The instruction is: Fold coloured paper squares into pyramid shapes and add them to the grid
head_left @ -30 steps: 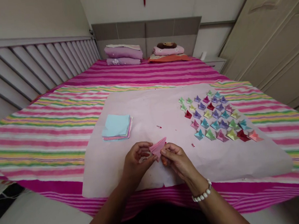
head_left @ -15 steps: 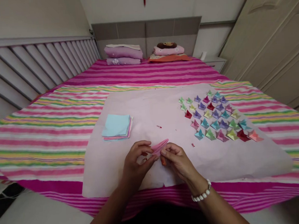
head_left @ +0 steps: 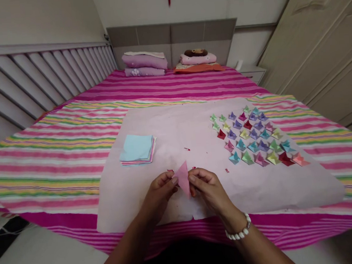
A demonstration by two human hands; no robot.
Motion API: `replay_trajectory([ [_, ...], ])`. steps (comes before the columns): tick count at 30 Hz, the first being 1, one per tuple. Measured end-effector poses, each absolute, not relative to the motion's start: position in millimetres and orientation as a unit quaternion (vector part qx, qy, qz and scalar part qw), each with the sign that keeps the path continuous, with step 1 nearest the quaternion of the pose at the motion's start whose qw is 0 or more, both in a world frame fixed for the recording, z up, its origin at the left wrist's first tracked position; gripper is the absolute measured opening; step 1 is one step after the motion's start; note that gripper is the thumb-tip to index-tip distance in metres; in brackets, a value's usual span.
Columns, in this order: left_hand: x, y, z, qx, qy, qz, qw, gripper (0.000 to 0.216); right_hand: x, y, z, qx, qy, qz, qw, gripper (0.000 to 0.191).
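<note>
Two hands are pinched on one pink folded paper [head_left: 182, 178], held upright just above the pale sheet [head_left: 169, 128]: the left hand [head_left: 159, 194] grips its left edge, the right hand [head_left: 209, 188] its right. A paper stack [head_left: 137, 149] lies to the left; rows of small folded shapes [head_left: 252, 136] are spread well to the right.

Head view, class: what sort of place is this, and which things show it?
Probably a bedroom at home: a bed with a striped sheet, a headboard with pillows stacked against it, and a wardrobe on the right.
</note>
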State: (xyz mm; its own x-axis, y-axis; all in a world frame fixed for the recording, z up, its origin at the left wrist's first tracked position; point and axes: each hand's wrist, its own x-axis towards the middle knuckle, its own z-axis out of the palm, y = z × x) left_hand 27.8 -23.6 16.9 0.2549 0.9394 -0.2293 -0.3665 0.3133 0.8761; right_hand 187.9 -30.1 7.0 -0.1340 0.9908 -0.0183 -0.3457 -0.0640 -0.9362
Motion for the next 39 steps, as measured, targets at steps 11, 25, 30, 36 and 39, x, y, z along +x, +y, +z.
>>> replay_trajectory([
  [11, 33.3, -24.8, 10.3, 0.321, 0.364, 0.454, 0.747, 0.031, 185.6, -28.0, 9.2, -0.378, -0.420, 0.632, 0.530, 0.022],
  [25, 33.9, -22.9, 0.1, 0.431, 0.507, 0.455, 0.592, 0.036, 182.8, -26.4, 3.3, -0.448, -0.469, 0.547, 0.530, 0.012],
  [30, 38.9, -31.6, 6.9, 0.559, 0.572, 0.471, 0.374, 0.044, 179.1, -28.5, 0.5, -0.508, -0.539, 0.413, 0.530, 0.005],
  [36, 43.3, -34.6, 13.8, 0.660, 0.595, 0.310, 0.337, 0.043, 172.6, -32.3, 4.3, -0.521, -0.618, 0.305, 0.503, 0.013],
  [39, 41.9, -29.4, 14.6, 0.697, 0.596, 0.274, 0.289, 0.034, 172.8, -32.4, 5.1, -0.525, -0.630, 0.286, 0.496, 0.014],
])
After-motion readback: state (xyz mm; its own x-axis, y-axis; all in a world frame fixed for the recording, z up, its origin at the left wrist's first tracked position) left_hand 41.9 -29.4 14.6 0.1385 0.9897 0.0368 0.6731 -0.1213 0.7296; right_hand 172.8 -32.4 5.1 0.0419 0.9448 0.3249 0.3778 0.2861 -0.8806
